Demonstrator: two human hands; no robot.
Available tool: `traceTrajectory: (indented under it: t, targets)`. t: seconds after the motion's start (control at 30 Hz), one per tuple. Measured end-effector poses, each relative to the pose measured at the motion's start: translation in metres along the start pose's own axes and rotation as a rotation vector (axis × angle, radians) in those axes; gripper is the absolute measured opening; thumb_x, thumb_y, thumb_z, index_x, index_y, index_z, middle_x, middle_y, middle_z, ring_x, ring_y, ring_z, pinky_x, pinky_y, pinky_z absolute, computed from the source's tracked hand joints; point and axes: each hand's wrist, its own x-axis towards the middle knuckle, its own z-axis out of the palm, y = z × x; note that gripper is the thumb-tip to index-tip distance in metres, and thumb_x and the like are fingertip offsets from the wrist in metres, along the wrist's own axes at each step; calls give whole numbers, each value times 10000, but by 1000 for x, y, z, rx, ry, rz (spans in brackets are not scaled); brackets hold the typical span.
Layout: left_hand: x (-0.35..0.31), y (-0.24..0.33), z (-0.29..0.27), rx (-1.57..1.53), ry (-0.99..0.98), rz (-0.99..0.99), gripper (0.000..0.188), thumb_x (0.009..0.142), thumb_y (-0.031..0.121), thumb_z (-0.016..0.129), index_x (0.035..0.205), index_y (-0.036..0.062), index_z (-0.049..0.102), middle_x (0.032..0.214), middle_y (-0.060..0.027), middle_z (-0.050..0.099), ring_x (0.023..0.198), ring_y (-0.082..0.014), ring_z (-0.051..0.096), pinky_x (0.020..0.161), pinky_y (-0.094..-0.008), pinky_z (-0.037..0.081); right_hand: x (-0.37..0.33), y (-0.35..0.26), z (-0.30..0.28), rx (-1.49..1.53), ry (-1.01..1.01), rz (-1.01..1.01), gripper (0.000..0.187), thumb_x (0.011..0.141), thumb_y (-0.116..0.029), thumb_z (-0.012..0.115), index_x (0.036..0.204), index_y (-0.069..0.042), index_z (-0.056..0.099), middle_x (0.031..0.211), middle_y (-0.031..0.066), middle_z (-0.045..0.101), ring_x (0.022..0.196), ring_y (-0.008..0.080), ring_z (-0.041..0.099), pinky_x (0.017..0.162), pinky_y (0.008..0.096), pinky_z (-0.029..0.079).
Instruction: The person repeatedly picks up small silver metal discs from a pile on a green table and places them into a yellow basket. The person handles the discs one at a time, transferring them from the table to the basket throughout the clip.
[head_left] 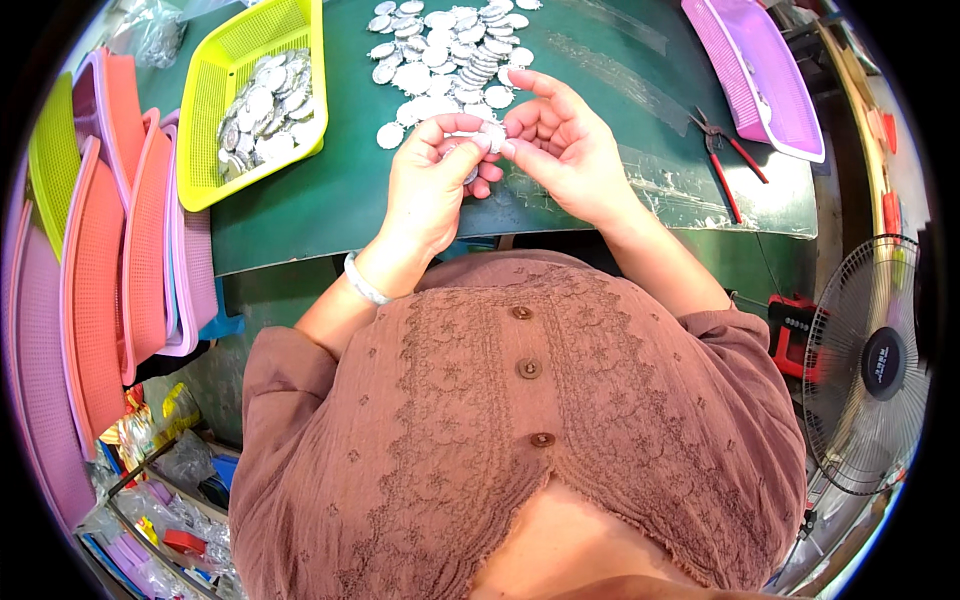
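Over the table (350, 190), both hands (428, 185) (570, 155) pinch a disc (494, 137).

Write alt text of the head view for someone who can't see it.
A person's left hand and right hand meet at a small silvery disc over a green table, near a pile of similar discs. A yellow basket of discs stands left; red-handled pliers and a purple basket, right.

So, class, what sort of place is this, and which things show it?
Probably a small workshop: a heap of silvery discs lies on a scuffed green table, more sit in a yellow-green basket, and red-handled pliers lie on the right.
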Motion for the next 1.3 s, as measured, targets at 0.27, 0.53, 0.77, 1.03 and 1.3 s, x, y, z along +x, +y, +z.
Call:
traceTrajectory:
  t: [0.27, 0.53, 0.77, 1.03, 1.3]
  targets:
    - [1, 2, -8, -157, -62, -166, 276, 920, 220, 403, 1005, -10, 530, 808, -100, 608, 657, -161, 592, 526, -237, 465, 8, 6, -6, -264, -10, -116, 469, 779, -1, 584, 1217, -55, 426, 838, 35, 587, 709, 77, 553, 629, 211, 444]
    - [1, 5, -17, -281, -75, -230, 320, 917, 218, 332, 971, -30, 528, 880, -162, 618, 719, -226, 617, 576, -279, 509, 28, 22, -18, -1061, -117, -202, 558, 680, -6, 621, 1202, -106, 452, 961, 69, 597, 902, 275, 513, 789, 353, 433]
    - [-1, 5, -22, -274, -77, -236, 332, 914, 269, 365, 1021, -5, 520, 915, -146, 616, 748, -211, 616, 588, -273, 513, 28, 20, -21, -1040, -90, -213, 545, 684, -10, 628, 1193, -105, 458, 921, 63, 594, 871, 257, 524, 770, 351, 437]
    - [0, 0, -25, -235, -44, -264, 261, 886, 199, 432, 1043, 12, 522, 883, -113, 618, 746, -194, 611, 588, -261, 501, 35, 21, -28, -1050, -174, -188, 519, 703, -3, 597, 1193, -105, 462, 893, 63, 585, 849, 241, 526, 751, 339, 441]
    - [-1, 4, -21, -161, -58, -232, 306, 858, 159, 459, 1139, 38, 460, 898, -119, 595, 740, -203, 606, 568, -253, 490, 25, 1, -29, -666, -277, -153, 570, 676, 38, 557, 1218, -97, 447, 863, 76, 560, 815, 216, 538, 749, 317, 439]
